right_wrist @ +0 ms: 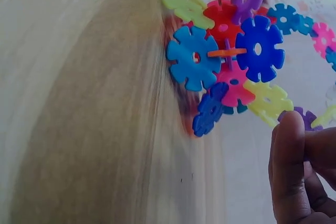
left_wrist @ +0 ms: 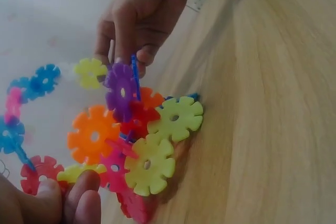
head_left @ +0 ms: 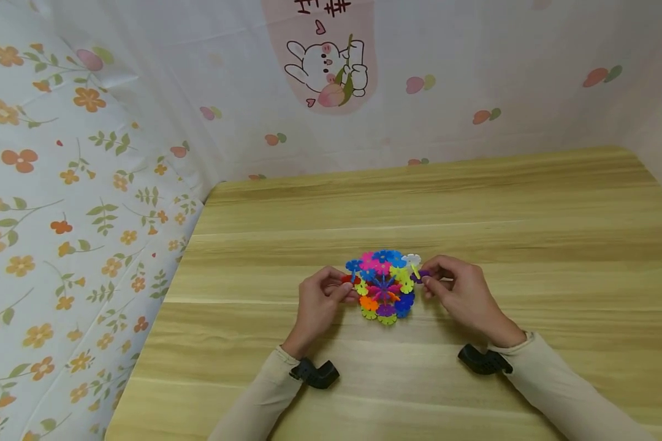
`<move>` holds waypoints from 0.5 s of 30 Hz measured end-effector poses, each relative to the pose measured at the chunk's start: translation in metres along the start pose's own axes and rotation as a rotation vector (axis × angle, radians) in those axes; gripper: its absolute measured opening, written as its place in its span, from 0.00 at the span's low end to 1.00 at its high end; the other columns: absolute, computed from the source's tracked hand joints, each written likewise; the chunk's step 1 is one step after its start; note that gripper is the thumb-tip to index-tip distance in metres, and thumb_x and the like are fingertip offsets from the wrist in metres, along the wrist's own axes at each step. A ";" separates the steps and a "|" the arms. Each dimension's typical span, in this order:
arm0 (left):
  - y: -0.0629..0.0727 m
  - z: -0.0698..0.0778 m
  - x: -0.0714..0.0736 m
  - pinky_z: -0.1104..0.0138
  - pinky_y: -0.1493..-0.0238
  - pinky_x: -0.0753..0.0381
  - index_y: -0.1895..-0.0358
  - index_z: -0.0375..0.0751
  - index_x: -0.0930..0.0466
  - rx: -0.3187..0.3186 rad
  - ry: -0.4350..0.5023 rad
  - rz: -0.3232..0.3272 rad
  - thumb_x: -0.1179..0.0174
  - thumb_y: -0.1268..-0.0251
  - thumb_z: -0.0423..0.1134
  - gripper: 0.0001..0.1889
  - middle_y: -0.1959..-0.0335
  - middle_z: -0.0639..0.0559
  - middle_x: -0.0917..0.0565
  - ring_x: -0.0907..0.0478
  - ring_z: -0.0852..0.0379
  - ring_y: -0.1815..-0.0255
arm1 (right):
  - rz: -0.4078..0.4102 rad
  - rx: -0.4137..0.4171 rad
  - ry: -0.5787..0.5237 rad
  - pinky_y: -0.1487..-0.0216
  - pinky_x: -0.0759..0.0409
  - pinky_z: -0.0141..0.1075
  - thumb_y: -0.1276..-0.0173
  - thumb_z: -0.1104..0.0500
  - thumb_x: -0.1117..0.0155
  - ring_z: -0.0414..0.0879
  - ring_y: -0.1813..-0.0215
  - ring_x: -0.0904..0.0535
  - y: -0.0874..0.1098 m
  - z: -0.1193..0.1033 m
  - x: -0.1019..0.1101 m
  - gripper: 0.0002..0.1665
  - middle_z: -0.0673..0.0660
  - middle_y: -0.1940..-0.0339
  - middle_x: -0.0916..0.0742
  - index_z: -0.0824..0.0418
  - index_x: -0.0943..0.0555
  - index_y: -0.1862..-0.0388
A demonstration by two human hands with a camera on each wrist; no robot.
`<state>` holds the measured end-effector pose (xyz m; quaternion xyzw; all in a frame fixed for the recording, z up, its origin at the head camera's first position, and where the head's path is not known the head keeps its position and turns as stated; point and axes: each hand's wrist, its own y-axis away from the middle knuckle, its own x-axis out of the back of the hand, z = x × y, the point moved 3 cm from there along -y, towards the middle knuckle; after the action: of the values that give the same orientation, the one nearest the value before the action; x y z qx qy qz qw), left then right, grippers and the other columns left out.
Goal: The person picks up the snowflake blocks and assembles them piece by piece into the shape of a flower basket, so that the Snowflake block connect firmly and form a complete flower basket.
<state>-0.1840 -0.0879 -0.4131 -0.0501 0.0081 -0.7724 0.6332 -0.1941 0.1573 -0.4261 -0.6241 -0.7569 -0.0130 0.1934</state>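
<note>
An assembly of interlocking plastic snowflake discs [head_left: 385,289] stands on the table between the two hands, in blue, pink, orange, yellow-green, red, purple and white. At its left side the left hand [head_left: 320,299] pinches a red disc [left_wrist: 38,174] between thumb and fingers. Across from it, the right hand [head_left: 464,293] grips a purple disc [right_wrist: 305,118] at the right side. A chain of blue and pink discs [left_wrist: 44,80] arches away from the body in the left wrist view. Lower down, an orange disc [left_wrist: 94,135] and dark blue discs [right_wrist: 260,50] face outward.
The wood-grain table [head_left: 243,343] extends around the assembly. Behind it hangs a white cloth [head_left: 447,55] with a rabbit print, and a flower-patterned cloth [head_left: 105,184] hangs at the left. Black wrist mounts [head_left: 317,373] sit on both cream sleeves [head_left: 259,398].
</note>
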 end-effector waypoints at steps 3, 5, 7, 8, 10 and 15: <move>-0.002 -0.001 -0.002 0.51 0.67 0.20 0.63 0.22 0.26 -0.010 -0.027 -0.002 0.46 0.39 0.20 0.03 0.70 0.27 0.20 0.20 0.32 0.70 | 0.005 0.015 0.014 0.73 0.19 0.38 0.41 0.78 0.41 0.54 0.75 0.19 0.001 -0.003 0.001 0.08 0.64 0.71 0.18 0.69 0.22 0.65; -0.002 0.000 -0.004 0.52 0.68 0.19 0.63 0.23 0.26 -0.034 -0.074 -0.001 0.46 0.39 0.20 0.03 0.72 0.28 0.20 0.19 0.34 0.71 | 0.016 0.040 0.048 0.74 0.19 0.36 0.42 0.78 0.40 0.53 0.75 0.19 0.002 -0.004 0.001 0.08 0.63 0.72 0.18 0.68 0.21 0.66; -0.002 0.003 -0.006 0.52 0.70 0.19 0.64 0.24 0.25 -0.078 -0.135 -0.001 0.46 0.39 0.20 0.03 0.73 0.30 0.19 0.19 0.35 0.73 | 0.037 0.097 0.146 0.74 0.19 0.33 0.43 0.78 0.38 0.49 0.75 0.20 0.002 -0.005 0.002 0.09 0.59 0.72 0.17 0.66 0.21 0.68; -0.003 0.005 -0.007 0.51 0.70 0.20 0.64 0.24 0.25 -0.096 -0.159 -0.003 0.46 0.39 0.20 0.03 0.73 0.31 0.19 0.19 0.36 0.73 | 0.050 0.134 0.209 0.74 0.20 0.33 0.44 0.78 0.37 0.46 0.75 0.20 0.002 -0.005 0.002 0.10 0.57 0.72 0.17 0.66 0.20 0.69; -0.003 0.007 -0.008 0.51 0.71 0.20 0.65 0.24 0.24 -0.133 -0.200 -0.010 0.46 0.39 0.20 0.03 0.74 0.32 0.19 0.19 0.37 0.74 | 0.075 0.203 0.332 0.74 0.21 0.33 0.46 0.77 0.35 0.42 0.74 0.22 0.002 -0.006 0.002 0.11 0.55 0.72 0.17 0.63 0.20 0.70; -0.003 0.008 -0.011 0.51 0.74 0.21 0.66 0.24 0.24 -0.157 -0.233 -0.016 0.46 0.39 0.20 0.02 0.74 0.33 0.19 0.19 0.38 0.76 | 0.105 0.280 0.466 0.75 0.23 0.34 0.49 0.76 0.32 0.39 0.73 0.24 0.003 -0.008 0.001 0.11 0.54 0.72 0.17 0.62 0.20 0.72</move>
<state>-0.1838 -0.0766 -0.4055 -0.1888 -0.0052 -0.7633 0.6178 -0.1894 0.1564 -0.4195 -0.6099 -0.6532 -0.0414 0.4469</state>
